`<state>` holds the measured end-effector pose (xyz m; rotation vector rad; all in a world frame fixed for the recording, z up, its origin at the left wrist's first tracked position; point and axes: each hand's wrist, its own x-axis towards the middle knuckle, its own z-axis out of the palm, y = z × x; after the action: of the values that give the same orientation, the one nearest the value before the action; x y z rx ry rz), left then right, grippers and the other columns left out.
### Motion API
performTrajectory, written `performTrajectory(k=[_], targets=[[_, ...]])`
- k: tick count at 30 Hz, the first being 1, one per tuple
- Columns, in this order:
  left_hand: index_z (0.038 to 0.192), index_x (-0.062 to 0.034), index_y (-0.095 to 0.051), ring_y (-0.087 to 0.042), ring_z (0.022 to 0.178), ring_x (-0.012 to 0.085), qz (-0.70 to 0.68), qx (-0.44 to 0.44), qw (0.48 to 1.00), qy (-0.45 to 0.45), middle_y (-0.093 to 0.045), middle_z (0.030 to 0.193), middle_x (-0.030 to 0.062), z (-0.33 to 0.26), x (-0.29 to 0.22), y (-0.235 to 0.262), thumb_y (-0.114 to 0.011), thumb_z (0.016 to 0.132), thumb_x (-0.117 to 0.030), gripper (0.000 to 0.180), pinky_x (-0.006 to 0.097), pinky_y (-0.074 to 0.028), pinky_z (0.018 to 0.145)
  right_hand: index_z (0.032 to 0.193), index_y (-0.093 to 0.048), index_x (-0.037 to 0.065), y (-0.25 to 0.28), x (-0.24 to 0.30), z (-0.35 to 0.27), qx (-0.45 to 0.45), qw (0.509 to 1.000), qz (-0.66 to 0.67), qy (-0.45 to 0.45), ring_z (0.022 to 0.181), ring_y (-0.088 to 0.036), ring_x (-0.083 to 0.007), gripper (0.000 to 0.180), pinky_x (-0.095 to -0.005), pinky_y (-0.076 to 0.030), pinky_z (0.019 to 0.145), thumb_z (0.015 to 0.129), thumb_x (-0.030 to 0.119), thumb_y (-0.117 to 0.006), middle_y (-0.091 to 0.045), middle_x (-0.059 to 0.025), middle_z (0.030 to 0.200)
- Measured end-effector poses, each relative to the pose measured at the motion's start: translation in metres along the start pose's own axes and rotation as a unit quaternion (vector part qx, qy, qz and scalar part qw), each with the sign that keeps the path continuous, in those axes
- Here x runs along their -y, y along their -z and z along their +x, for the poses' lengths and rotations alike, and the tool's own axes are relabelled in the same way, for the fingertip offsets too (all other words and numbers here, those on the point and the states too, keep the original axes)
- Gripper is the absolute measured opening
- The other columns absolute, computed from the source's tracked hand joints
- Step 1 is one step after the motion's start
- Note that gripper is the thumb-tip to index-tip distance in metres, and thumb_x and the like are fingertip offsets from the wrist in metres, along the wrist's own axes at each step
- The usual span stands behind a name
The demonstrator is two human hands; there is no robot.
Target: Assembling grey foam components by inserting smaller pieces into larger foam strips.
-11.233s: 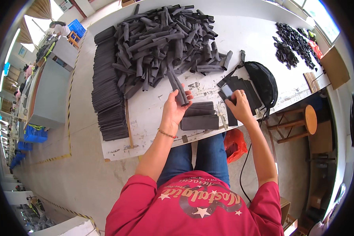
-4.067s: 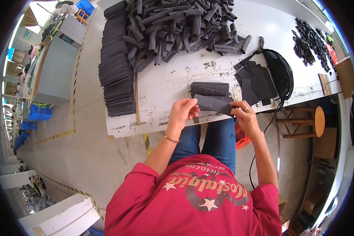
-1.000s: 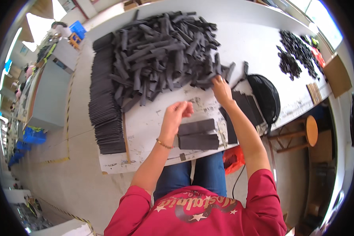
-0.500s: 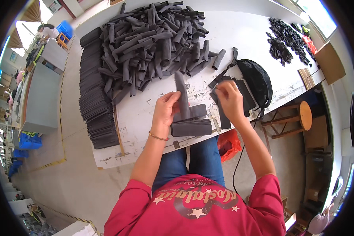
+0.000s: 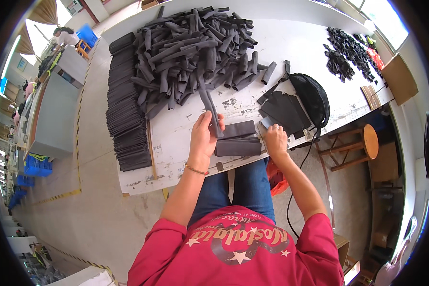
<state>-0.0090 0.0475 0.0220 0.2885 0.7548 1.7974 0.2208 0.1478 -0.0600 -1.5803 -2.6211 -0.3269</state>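
My left hand (image 5: 203, 136) is closed round the lower end of a long dark grey folded fabric strip (image 5: 209, 106). The strip's far end points toward a big heap of rolled grey fabric pieces (image 5: 190, 52). To the right of that hand lies a small stack of folded dark grey fabric (image 5: 238, 147). My right hand (image 5: 275, 139) has its fingers pinched together at the near edge of several flat dark fabric pieces (image 5: 285, 113). Beside its fingertips shows a pale, bluish-white patch (image 5: 268, 122). What the fingers grip, if anything, is hidden.
A long row of stacked dark fabric (image 5: 124, 105) stands at the left of the white table (image 5: 171, 150). A black mesh-covered rounded item (image 5: 311, 102) with a cord lies at the right. Small black pieces (image 5: 343, 52) are spread farther back. A wooden stool (image 5: 367, 140) stands right of the table.
My right hand has come down toward the table's near edge, uncovering the flat pieces. In my left hand the strip has shifted away from the folded stack and now leans toward the heap.
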Motion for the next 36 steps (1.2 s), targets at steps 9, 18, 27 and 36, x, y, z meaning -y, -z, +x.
performTrajectory(k=[9, 18, 27, 36], targets=[[0.119, 0.0007, -0.058, -0.062, 0.112, 0.0339, -0.033, -0.009, 0.997, 0.072, -0.062, 0.120, 0.0120, -0.006, 0.003, -0.001, -0.055, 0.100, -0.019, 0.028, 0.049, -0.055, 0.096, 0.099, -0.044, 0.001, 0.055, -0.050, -0.011, -0.067, 0.910, 0.407, -0.035, 0.071, -0.054, -0.0412, 0.023, -0.0453, -0.046, 0.067, 0.084, 0.004, -0.062, -0.054, -0.0214, 0.087], [0.109, 0.0008, -0.055, -0.062, 0.108, 0.0407, -0.113, -0.005, 0.987, 0.117, -0.061, 0.116, 0.0223, 0.002, 0.016, -0.005, -0.062, 0.094, -0.009, 0.019, 0.053, -0.056, 0.091, 0.093, -0.048, 0.001, 0.130, -0.008, -0.043, -0.052, 0.885, 0.445, 0.129, 0.093, -0.051, -0.0361, 0.034, -0.0414, -0.044, 0.080, 0.075, 0.007, -0.075, -0.051, -0.0159, 0.095], [0.112, 0.0002, -0.055, -0.062, 0.110, 0.0396, -0.072, -0.001, 0.993, 0.092, -0.061, 0.117, 0.0235, -0.001, 0.015, -0.009, -0.064, 0.092, -0.006, 0.023, 0.054, -0.055, 0.094, 0.106, -0.070, 0.007, 0.149, 0.018, -0.039, -0.170, 0.867, 0.447, 0.140, 0.087, -0.055, -0.0270, 0.036, -0.0387, -0.044, 0.078, 0.070, 0.007, -0.078, -0.062, -0.0065, 0.095], [0.119, -0.0018, -0.044, -0.063, 0.110, 0.0397, -0.079, 0.038, 0.990, 0.113, -0.061, 0.117, 0.0238, -0.019, 0.004, -0.028, -0.057, 0.095, -0.002, 0.028, 0.047, -0.055, 0.095, 0.095, -0.072, 0.008, 0.147, 0.025, -0.032, -0.276, 0.896, 0.316, 0.146, 0.086, -0.055, -0.0221, 0.026, -0.0371, -0.042, 0.076, 0.070, 0.004, -0.075, -0.060, -0.0002, 0.091]])
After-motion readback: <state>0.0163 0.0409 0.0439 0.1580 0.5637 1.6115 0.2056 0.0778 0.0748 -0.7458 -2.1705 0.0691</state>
